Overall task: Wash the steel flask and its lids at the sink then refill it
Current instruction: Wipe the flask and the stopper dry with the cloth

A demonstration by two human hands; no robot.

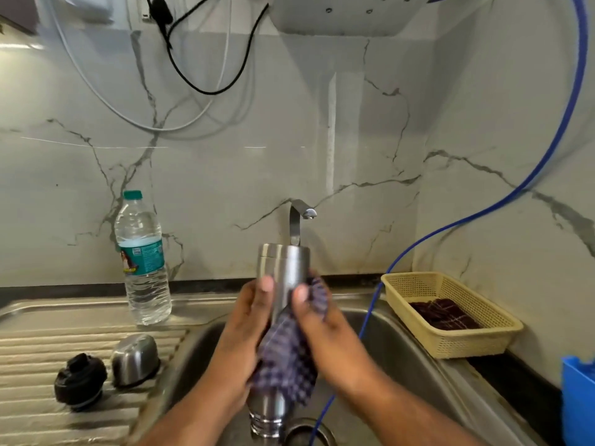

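Head view, inspected left to right. On the ribbed draining board (38, 365) lie the black inner lid (80, 381) and, just beside it, the steel cup lid (135, 360). Both are off the flask and well apart from either hand. A capped plastic water bottle (143, 259) stands behind them.

Over the sink (402, 349) the steel flask (283, 268) is held inverted and slightly tilted, base up near the tap (301, 217), threaded mouth down above the drain. The left hand (248, 333) is clamped round the flask's body, thumb across its front. The right hand (325, 326) grips a checked cloth (289, 358), pressing it against the flask's right side and middle. No water is seen running.

Judgement: wiping of the flask body is in hand. Whether the lids are washed cannot be told. Refilling and refitting remain.

Further right, a blue hose (483, 204) drops into the sink, and a cream basket (450, 346) sits on the counter.
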